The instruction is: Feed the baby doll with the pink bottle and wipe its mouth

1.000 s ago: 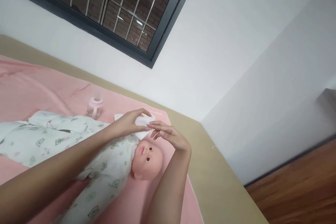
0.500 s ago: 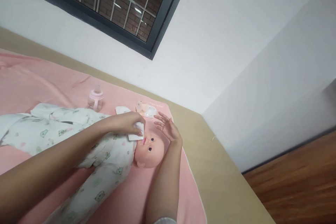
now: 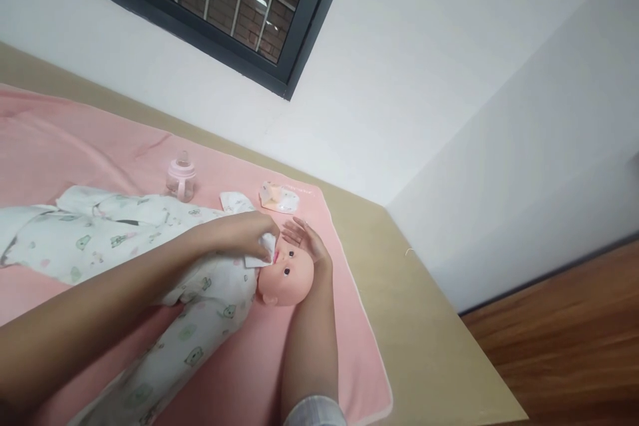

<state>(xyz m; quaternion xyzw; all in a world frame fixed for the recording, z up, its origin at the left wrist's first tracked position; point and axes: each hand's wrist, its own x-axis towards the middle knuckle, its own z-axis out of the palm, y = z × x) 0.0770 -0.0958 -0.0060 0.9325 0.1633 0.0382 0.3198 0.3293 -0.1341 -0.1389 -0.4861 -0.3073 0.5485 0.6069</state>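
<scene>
A baby doll (image 3: 287, 276) in a white printed sleepsuit lies on its back on a pink blanket (image 3: 80, 160). My left hand (image 3: 244, 234) pinches a white wipe (image 3: 259, 254) and presses it against the doll's mouth and chin. My right hand (image 3: 307, 239) rests on the top of the doll's head with the fingers stretched out.
A small pink baby bottle (image 3: 180, 178) stands on the blanket beyond the doll. A pack of wipes (image 3: 280, 198) and a loose white cloth (image 3: 234, 201) lie near the blanket's far corner. The tan mattress (image 3: 424, 346) ends at the right, above a wooden floor (image 3: 574, 339).
My left hand brought the wipe down from above the doll's head onto its mouth. My right hand lowered from the air onto the doll's head.
</scene>
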